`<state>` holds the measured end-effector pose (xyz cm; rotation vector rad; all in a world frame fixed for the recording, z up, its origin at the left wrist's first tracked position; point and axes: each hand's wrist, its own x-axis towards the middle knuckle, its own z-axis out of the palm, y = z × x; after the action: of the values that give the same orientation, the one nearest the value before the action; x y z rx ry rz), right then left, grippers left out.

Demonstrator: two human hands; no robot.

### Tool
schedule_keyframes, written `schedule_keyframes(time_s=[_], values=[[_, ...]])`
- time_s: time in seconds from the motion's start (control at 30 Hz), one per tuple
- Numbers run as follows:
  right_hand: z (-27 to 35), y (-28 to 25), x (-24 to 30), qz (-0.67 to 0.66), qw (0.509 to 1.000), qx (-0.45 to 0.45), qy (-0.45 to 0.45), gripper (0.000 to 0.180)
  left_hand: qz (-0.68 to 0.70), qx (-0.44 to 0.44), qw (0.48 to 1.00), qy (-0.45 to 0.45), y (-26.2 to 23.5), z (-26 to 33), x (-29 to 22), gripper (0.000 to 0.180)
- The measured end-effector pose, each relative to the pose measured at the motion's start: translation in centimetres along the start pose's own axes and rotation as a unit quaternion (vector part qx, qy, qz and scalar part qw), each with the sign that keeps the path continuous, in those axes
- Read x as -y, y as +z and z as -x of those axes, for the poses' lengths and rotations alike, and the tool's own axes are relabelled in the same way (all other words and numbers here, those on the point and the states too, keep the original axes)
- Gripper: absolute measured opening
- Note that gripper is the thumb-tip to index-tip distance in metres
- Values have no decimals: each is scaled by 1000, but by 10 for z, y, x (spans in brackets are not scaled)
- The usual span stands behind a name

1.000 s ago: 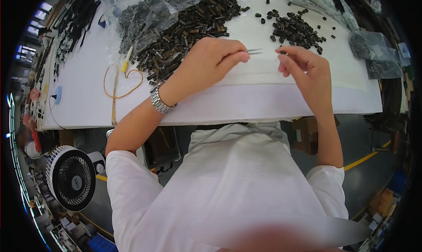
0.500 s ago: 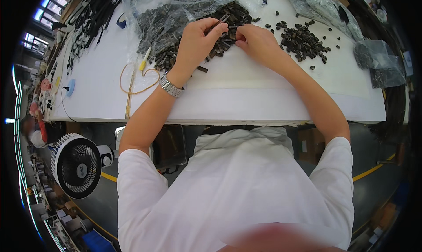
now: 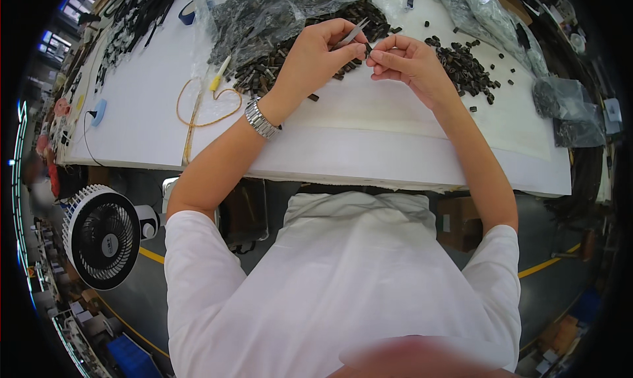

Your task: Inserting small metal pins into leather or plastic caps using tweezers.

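My left hand [image 3: 316,55], a metal watch on its wrist, is closed round a pair of silver tweezers [image 3: 351,35] whose tips point up and away. Between the two hands is a small dark piece [image 3: 368,49], pinched by the thumb and fingers of my right hand [image 3: 412,64]. The left fingertips meet it from the other side. Behind the left hand spreads a large pile of similar dark brown pieces [image 3: 257,74], partly under clear plastic. Beyond the right hand lies a smaller heap of short black pieces [image 3: 467,68].
The white table [image 3: 369,127] carries a yellow-and-white pen-like tool [image 3: 219,74], a looped tan cord [image 3: 181,107] and a blue tape roll [image 3: 187,13]. Black cables [image 3: 142,15] lie far left, clear bags [image 3: 573,107] at right. A fan [image 3: 105,236] stands left below the table edge.
My hands have come together from slightly apart, shifting a little right. The small dark piece now shows between the fingertips. The tweezers have swung upward to the right. The whole view has tilted slightly.
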<state>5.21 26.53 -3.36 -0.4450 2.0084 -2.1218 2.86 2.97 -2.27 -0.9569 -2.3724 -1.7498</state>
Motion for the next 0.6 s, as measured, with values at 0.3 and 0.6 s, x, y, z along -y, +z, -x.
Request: schedule_keyframes(time_s=[0.3, 0.6], values=[[1, 2, -6, -158, 987, 5, 26, 17, 46, 4, 998, -35, 2, 4, -1, 24], [-1, 10, -14, -234, 969, 4, 74, 14, 75, -7, 992, -104, 1, 4, -9, 22]])
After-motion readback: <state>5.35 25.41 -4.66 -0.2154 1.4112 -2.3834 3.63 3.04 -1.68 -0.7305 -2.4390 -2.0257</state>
